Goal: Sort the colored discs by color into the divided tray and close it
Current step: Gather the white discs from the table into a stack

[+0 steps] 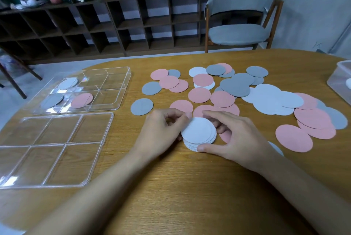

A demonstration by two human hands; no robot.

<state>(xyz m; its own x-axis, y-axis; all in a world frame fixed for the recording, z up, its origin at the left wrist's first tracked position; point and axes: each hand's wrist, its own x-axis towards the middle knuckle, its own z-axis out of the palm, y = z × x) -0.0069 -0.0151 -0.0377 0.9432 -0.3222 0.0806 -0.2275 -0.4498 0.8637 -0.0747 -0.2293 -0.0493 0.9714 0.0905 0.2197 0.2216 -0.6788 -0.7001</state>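
A stack of white discs point(198, 132) sits on the wooden table point(171, 187) between both hands. My left hand point(161, 134) grips its left edge and my right hand point(233, 137) pinches its right and near edges. Pink discs point(199, 95), grey discs point(235, 86) and white discs point(269, 99) lie scattered behind and to the right. The clear divided tray point(114, 86) at the far left holds a white disc point(67, 83), a grey disc point(51, 100) and a pink disc point(82, 100) in separate compartments. Its clear lid point(57, 149) lies flat in front of it.
A clear plastic container point(341, 77) stands at the right table edge. Beyond the table are a grey chair point(237, 25) and a low dark shelf unit point(95, 25) with potted plants on top.
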